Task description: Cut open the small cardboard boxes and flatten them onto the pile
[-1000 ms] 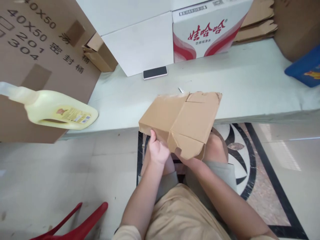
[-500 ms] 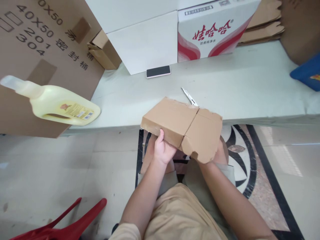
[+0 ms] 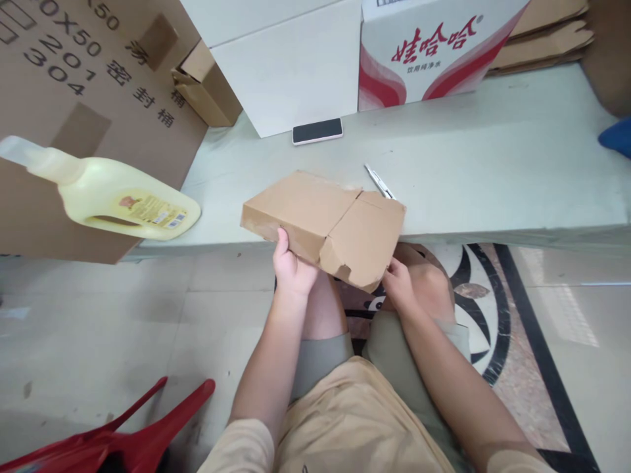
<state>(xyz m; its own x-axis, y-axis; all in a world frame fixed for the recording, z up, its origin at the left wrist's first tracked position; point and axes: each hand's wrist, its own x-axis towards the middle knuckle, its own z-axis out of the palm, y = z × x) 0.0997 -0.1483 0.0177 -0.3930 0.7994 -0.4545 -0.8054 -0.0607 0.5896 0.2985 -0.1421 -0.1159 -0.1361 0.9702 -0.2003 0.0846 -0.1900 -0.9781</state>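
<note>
A small brown cardboard box with an open flap is held above my lap, tilted at the table's front edge. My left hand grips its near side, thumb up against the wall and fingers hidden underneath. The flap extends to the right and has a torn, notched near edge. At the flap's lower right corner is my right hand, its curled fingers closed on the edge and partly hidden behind it. Just beyond the box, a white utility knife lies on the table.
On the pale-covered table lies a phone before white cartons. A yellow detergent bottle stands left, by a large carton. A blue object sits at right. A red plastic chair is lower left.
The box has moved left with my left hand. My right hand, mostly hidden under the flap before, now shows at its right corner. The view has shifted slightly.
</note>
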